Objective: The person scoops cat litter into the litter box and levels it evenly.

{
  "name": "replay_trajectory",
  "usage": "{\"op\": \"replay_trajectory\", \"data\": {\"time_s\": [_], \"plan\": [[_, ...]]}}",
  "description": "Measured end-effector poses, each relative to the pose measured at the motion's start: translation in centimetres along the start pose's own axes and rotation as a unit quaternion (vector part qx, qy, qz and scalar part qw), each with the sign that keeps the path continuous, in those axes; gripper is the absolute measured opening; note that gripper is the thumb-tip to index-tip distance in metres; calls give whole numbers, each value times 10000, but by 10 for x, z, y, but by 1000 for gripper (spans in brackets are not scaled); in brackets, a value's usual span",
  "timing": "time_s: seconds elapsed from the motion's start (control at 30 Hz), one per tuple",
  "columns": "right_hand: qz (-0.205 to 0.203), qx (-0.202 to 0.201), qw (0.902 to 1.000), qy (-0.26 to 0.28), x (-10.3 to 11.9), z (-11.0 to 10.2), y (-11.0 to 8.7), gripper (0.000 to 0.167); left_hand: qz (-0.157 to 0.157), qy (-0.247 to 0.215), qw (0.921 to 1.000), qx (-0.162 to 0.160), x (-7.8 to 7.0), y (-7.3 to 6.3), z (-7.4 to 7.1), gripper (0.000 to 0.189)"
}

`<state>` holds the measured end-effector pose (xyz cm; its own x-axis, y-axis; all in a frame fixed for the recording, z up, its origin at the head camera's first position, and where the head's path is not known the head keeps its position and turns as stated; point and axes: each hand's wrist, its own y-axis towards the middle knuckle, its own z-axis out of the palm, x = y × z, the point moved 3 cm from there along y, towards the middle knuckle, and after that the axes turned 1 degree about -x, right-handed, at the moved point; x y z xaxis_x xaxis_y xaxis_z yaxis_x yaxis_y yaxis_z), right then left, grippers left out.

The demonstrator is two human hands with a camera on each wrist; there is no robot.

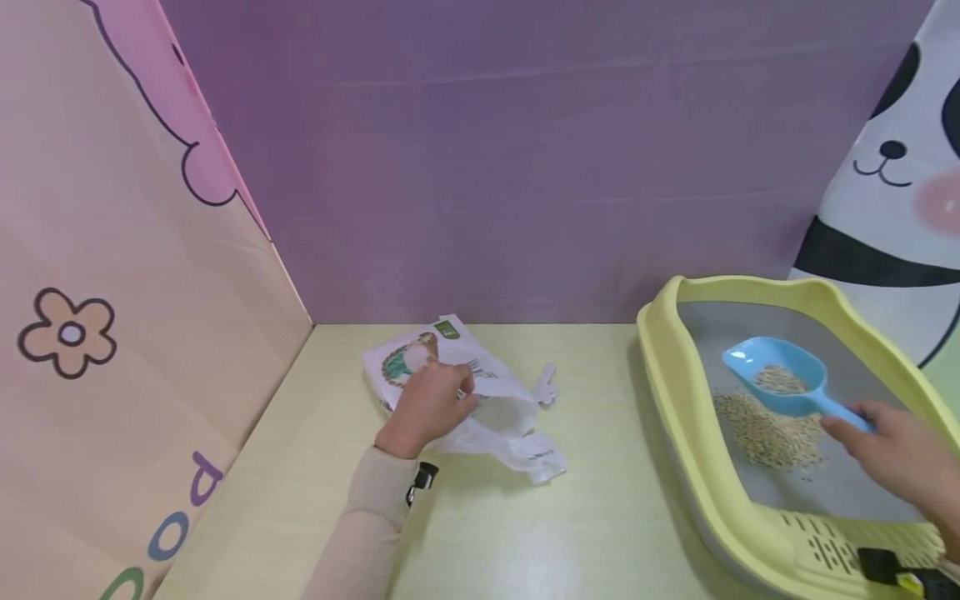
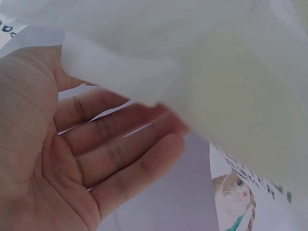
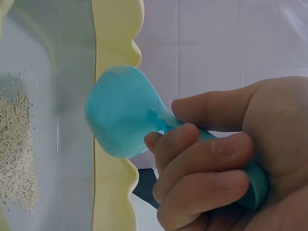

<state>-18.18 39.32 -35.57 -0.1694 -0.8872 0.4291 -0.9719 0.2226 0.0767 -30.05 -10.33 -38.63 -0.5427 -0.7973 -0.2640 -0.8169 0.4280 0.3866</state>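
Observation:
My left hand (image 1: 431, 408) pinches the edge of a torn white printed bag (image 1: 495, 379) that lies on the table. In the left wrist view, the thumb tip is hidden behind the bag's thin white film (image 2: 120, 72), and the other fingers are loosely extended beneath it. On the right, my right hand (image 1: 896, 454) grips the handle of a light blue scoop (image 1: 806, 404). Some pale pellets (image 1: 780, 379) lie in the scoop's bowl. The scoop is held above a yellow-rimmed litter tray (image 1: 663, 375), over a heap of the same pellets (image 1: 776, 433).
A small torn white scrap (image 1: 546, 387) lies just right of the bag. The pale table (image 1: 585, 517) meets a purple back wall (image 1: 480, 167). A patterned panel (image 1: 150, 275) stands at the left, and a panda print (image 1: 892, 200) rises behind the tray.

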Motion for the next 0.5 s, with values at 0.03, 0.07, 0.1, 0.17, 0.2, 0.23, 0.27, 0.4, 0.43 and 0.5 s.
{"op": "replay_trajectory", "data": {"time_s": [0.03, 0.07, 0.1, 0.17, 0.2, 0.23, 0.27, 0.4, 0.43, 0.5], "plan": [[-6, -16, 10000, -32, 1, -1, 1, 39, -5, -2, 10000, 1, 0, 0, 0, 6], [-8, -14, 10000, -38, 3, -2, 2, 37, -9, -8, 10000, 3, 0, 0, 0, 6], [-27, -32, 10000, -87, 5, -4, 3, 35, -12, -9, 10000, 4, 1, 0, 0, 5], [-7, -56, 9998, -196, 6, -7, 7, 33, -3, -32, 10000, 0, 1, 0, 1, 6], [-6, -67, 9997, -241, 6, -8, 8, 33, 2, -43, 10000, -6, 1, 0, 1, 6], [-4, -73, 9996, -281, 6, -9, 10, 33, 10, -52, 10000, -12, 1, 0, 1, 6], [-19, -68, 9995, -305, 6, -10, 12, 32, 18, -57, 10000, -20, 0, 0, 0, 5], [-143, 16, 9992, -373, 1, -11, 20, 31, 38, -57, 10000, -40, 0, 0, 0, 5], [-150, 58, 9992, -374, -1, -12, 22, 31, 41, -58, 10000, -40, 0, 0, 0, 5], [-134, 145, 9991, -365, -5, -12, 25, 32, 46, -74, 10000, -40, 1, 0, 0, 5]]}}
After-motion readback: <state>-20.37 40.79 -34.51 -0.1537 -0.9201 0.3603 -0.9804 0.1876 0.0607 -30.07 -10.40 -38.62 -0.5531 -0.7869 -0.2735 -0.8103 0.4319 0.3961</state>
